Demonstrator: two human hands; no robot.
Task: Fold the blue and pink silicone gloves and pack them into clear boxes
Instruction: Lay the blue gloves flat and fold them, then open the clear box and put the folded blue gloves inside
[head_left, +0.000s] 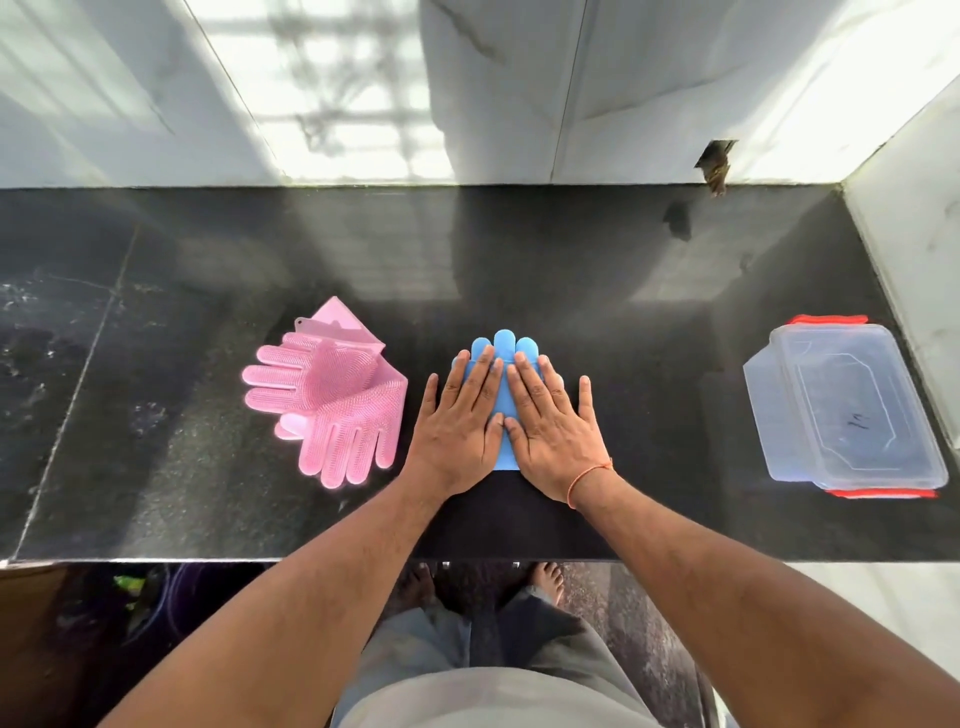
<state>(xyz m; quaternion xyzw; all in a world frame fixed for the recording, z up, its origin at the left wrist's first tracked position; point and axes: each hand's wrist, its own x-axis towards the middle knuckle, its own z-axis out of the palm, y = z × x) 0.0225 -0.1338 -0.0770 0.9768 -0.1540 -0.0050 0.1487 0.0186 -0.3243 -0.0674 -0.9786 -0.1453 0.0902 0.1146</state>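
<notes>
Both hands, left and right, lie flat with fingers spread, pressing the blue gloves onto the counter. Pink gloves sit left, boxes far right. Springy silicone may unfold once released.

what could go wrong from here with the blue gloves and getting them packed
1. Both hands, left and right, lie flat on the blue gloves; silicone is springy, so the stack may spring up or shift once the hands lift.
2. The clear box sits far to the right with its lid apparently on, so a fold may open while it is carried over and the box is opened.
3. The pink gloves lie loose and overlapping close by on the left; a sweeping arm could drag them.
</notes>
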